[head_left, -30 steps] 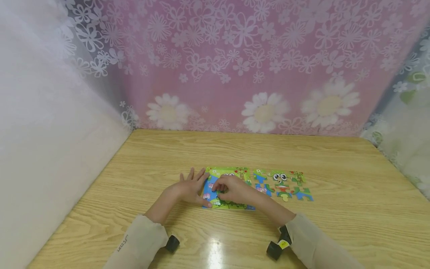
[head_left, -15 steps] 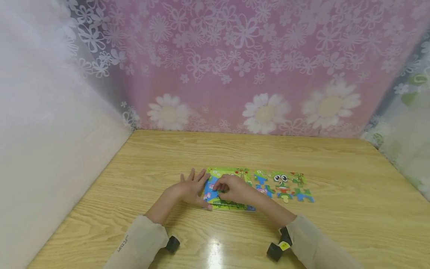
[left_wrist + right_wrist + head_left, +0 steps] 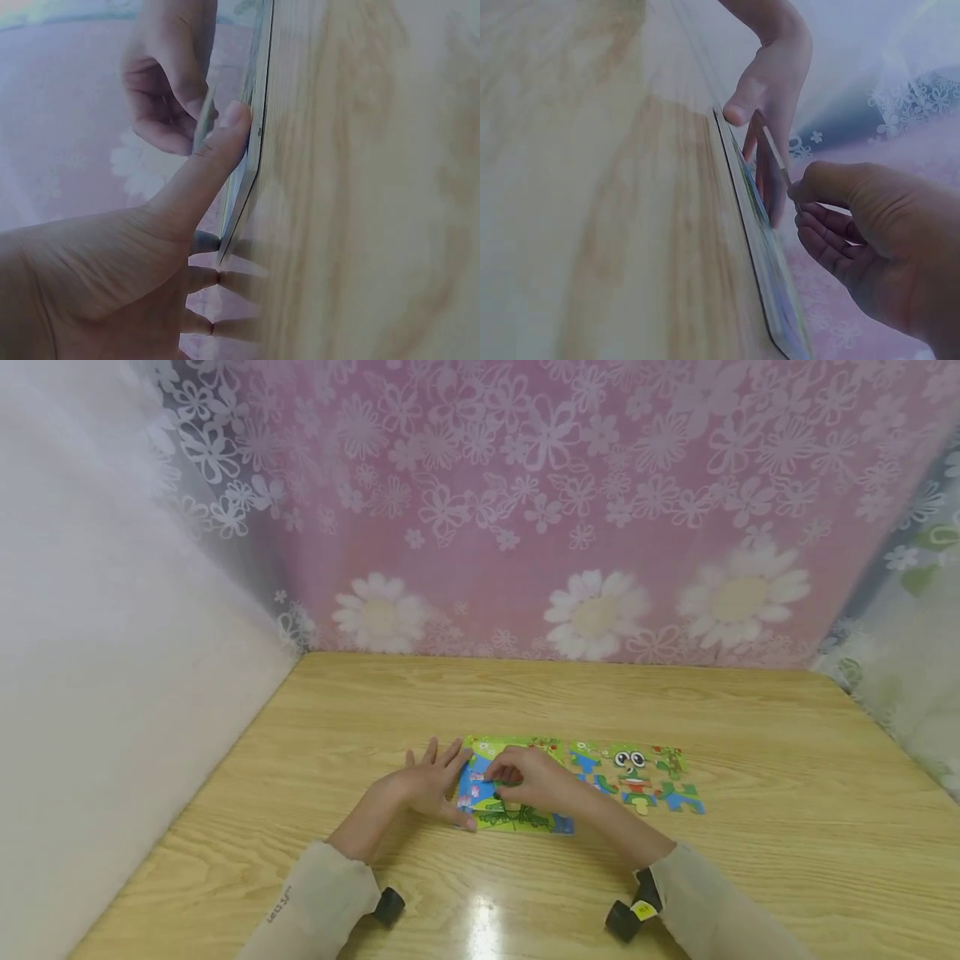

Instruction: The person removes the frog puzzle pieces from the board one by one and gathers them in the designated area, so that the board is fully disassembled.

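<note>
My right hand pinches a thin jigsaw piece between thumb and fingers. The piece is raised and tilted over the left part of a puzzle board, and blue with pink flowers shows under the fingertips. At the board's left edge my left hand rests with fingers spread, its thumb on the near left corner. In the left wrist view that thumb lies along the edge of the board. The right hand hides much of the board's frog picture.
Several frog jigsaw pieces lie laid out just right of the board. Beneath is a wooden table. A flowered pink cloth hangs behind it, with pale cloth at both sides.
My right hand has shifted slightly right and the piece in its fingers looks more raised at one side. The left hand has stayed on the board's edge.
</note>
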Demonstrator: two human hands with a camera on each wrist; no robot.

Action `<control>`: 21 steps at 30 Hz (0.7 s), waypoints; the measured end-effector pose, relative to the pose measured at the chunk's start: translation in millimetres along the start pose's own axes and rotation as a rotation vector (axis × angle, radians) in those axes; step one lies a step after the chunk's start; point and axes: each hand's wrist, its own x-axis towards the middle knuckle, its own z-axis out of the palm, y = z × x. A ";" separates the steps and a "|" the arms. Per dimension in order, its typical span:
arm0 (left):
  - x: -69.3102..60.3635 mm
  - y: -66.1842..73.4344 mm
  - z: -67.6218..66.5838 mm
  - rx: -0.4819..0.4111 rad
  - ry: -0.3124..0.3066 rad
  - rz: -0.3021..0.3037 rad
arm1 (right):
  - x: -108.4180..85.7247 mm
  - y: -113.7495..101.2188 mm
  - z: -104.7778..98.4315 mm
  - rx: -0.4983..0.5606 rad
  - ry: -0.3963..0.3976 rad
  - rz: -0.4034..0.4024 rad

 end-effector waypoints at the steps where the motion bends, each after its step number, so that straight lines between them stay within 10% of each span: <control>1: 0.8 -0.2 0.2 -0.001 0.001 -0.002 | -1.8 -0.3 -2.5 -0.004 0.004 0.001; 21: -5.6 -0.8 0.0 -0.120 0.106 0.017 | -73.3 20.6 -50.1 -0.105 0.129 -0.072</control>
